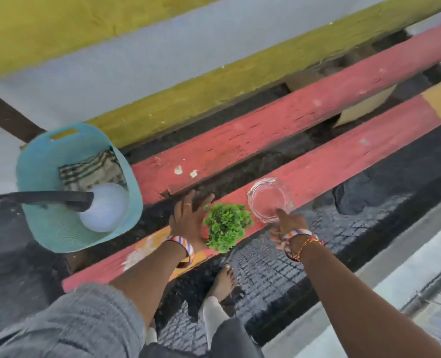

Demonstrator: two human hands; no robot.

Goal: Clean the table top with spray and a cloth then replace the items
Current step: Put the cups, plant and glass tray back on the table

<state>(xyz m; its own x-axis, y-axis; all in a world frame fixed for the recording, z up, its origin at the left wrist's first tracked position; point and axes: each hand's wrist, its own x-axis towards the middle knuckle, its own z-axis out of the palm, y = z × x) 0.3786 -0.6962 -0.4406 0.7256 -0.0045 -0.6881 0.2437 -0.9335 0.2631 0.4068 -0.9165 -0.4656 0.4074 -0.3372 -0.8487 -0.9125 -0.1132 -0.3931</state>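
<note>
A small green plant (227, 226) stands on the near red plank (343, 156) of the slatted table. My left hand (188, 215) lies beside its left side with fingers straight and spread. A clear glass ashtray (269, 200) sits on the same plank just right of the plant. My right hand (289, 223) touches the ashtray's near rim with an outstretched finger. A striped cloth (90, 169) and a white spray bottle (105, 208) with a black trigger head lie in the light blue basket (46, 156) at the left.
The table is made of separate planks, red (265, 120) and yellow-green (214, 81), with dark gaps between them. A dark cloth (356, 195) lies on the ground at the right. My bare foot (223, 280) stands on a dark mat below the plank.
</note>
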